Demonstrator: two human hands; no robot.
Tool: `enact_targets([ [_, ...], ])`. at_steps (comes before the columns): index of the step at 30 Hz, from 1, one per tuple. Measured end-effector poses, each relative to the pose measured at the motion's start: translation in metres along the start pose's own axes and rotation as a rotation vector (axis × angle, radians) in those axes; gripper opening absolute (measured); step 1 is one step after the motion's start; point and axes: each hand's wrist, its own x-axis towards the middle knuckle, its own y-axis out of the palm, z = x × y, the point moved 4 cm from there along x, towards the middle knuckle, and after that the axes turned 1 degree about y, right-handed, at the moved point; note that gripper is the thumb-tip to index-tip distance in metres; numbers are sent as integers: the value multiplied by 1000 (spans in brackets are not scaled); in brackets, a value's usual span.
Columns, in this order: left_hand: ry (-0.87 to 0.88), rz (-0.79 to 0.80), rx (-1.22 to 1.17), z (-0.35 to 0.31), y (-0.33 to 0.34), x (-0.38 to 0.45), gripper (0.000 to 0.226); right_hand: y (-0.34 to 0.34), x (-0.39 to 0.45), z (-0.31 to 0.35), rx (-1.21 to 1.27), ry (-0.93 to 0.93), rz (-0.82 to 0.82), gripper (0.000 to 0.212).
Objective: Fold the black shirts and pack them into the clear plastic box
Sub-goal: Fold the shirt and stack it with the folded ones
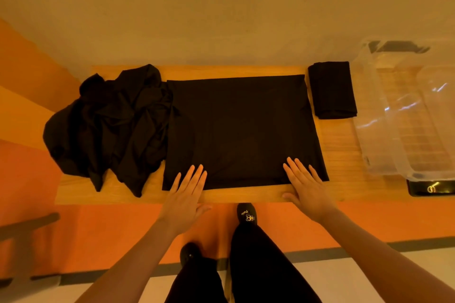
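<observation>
Flat across the middle of the wooden bench [339, 155]: a black shirt [241, 130] folded into a wide rectangle. Pressed on its near edge, both palms down: left hand [186, 194] near the left corner, right hand [306, 188] near the right corner, fingers [299, 167] straight and spread, gripping nothing. Heaped at the bench's left end, a crumpled pile of black shirts [110, 128]. Just right of the flat shirt, a small folded shirt [332, 90]. At the far right, the clear plastic box [384, 115], nothing black visible inside. On the shoe [246, 214] below, small print and a bear-like logo, too small to read
</observation>
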Motion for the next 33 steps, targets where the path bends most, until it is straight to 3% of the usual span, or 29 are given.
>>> enact_targets([
  [7, 63, -69, -65, -3, 7, -26, 89, 11, -34, -9, 20, -25, 92, 68],
  [10, 86, -140, -20, -3, 5, -26, 80, 15, -42, -10, -2, -67, 1, 58],
  [13, 122, -205, 9, -3, 0, -24, 71, 11, -44, -7, -74, -144, -223, 38],
  [16, 152, -202, 1, -4, -4, -27, 71, 14, -46, -5, -101, -145, -269, 67],
  [21, 158, -174, -102, -4, -7, -33, 65, 10, -54, -5, -79, -180, -296, 69],
  [25, 58, -33, -302, -2, -42, -29, 36, -8, -53, -6, 51, -197, -169, 63],
  [29, -47, 113, -443, 19, -70, -16, 16, -43, -51, -13, 382, 56, 129, 30],
  [33, -91, 278, -804, 44, -102, 9, 23, -73, -26, -33, 537, 139, 191, 28],
])
